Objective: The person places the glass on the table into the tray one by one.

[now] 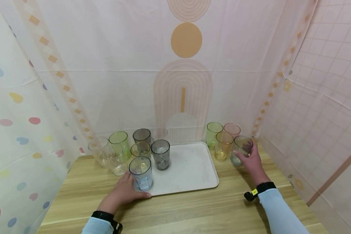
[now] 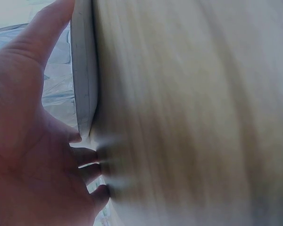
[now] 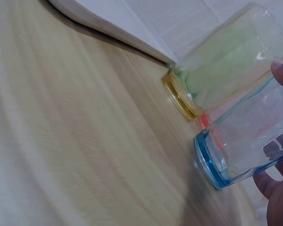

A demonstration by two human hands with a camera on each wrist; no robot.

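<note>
My right hand (image 1: 251, 161) grips a clear blue-tinted glass (image 1: 241, 151) at the right, its thumb and fingers on opposite sides. In the right wrist view, this glass (image 3: 245, 146) shows a thick blue base, close over the wood. Behind it stand a yellow glass (image 1: 222, 148), a green glass (image 1: 212, 138) and a pink glass (image 1: 232, 129). At the front left corner of the white tray (image 1: 190, 172), my left hand (image 1: 121, 191) rests with thumb along the front edge. Its fingers reach along the left side, partly hidden by a blue glass (image 1: 143, 177) on that corner.
Along the tray's left side stand two grey glasses (image 1: 161, 156), another yellow glass (image 1: 138, 149), another green glass (image 1: 120, 146) and clear glasses (image 1: 100, 151). Patterned curtains (image 1: 120, 97) hang behind and beside the wooden table (image 1: 193, 211).
</note>
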